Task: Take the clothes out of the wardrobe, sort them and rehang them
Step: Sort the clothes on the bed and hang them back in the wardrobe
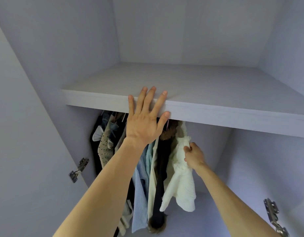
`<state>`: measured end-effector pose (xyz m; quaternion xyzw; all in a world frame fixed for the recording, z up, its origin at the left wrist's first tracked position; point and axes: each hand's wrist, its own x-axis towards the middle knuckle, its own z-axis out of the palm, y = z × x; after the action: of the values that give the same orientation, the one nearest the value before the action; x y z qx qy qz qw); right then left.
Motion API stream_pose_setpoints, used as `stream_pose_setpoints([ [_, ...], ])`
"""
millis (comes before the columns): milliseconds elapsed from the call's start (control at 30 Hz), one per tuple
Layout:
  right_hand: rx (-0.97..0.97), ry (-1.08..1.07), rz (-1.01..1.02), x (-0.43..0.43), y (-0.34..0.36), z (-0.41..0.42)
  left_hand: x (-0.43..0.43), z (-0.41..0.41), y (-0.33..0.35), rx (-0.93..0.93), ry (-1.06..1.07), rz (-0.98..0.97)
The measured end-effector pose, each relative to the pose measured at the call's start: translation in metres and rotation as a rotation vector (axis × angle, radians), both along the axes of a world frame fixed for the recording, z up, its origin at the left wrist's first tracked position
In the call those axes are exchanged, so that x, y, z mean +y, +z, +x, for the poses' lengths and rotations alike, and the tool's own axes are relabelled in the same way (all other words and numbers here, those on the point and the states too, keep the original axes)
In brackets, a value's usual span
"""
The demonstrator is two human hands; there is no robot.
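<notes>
Sweater edge inside right hand grip

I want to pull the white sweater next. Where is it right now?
In the head view the white sweater hangs under the shelf, at the right end of the row beside the black coat, gripped by the right hand.

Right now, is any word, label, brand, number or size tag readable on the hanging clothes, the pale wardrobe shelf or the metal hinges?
None: no text is readable.
On the white fluffy knit garment, pinched by the right hand: no tag or print shows.
On the other hanging clothes: dots and stripes only.
On the pale grey wardrobe shelf under the left hand: nothing.
On the metal door hinges: no legible stamp.
</notes>
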<state>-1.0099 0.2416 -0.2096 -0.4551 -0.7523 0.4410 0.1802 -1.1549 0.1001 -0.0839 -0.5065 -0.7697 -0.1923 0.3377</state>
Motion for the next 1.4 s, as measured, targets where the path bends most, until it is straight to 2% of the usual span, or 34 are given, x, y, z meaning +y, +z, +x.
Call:
stream_pose_setpoints([
  [300,0.027,-0.048,0.014,-0.003,-0.021,0.007,0.003,0.0,-0.003,0.036,0.004,0.028],
  [433,-0.031,-0.12,0.098,-0.006,-0.02,0.008,0.002,-0.001,-0.003,0.039,0.01,0.026],
  [667,-0.393,0.147,0.333,-0.012,-0.013,0.007,0.0,0.001,-0.001,0.021,0.042,-0.029],
  [933,-0.408,0.18,0.322,-0.031,-0.008,0.027,-0.01,0.014,0.006,-0.067,0.07,-0.101],
  [1033,-0.374,0.228,0.348,-0.052,0.008,0.042,-0.026,0.028,0.005,-0.167,0.07,-0.117],
  [1167,-0.157,0.388,0.36,-0.099,0.033,0.052,-0.103,0.05,-0.046,-0.387,0.134,-0.182],
  [1267,-0.011,0.558,0.435,-0.151,0.049,0.047,-0.204,0.065,-0.105,-0.567,0.309,-0.246],
  [1400,0.092,0.906,0.524,-0.253,0.045,0.032,-0.359,0.104,-0.157,-0.72,0.626,-0.255],
])
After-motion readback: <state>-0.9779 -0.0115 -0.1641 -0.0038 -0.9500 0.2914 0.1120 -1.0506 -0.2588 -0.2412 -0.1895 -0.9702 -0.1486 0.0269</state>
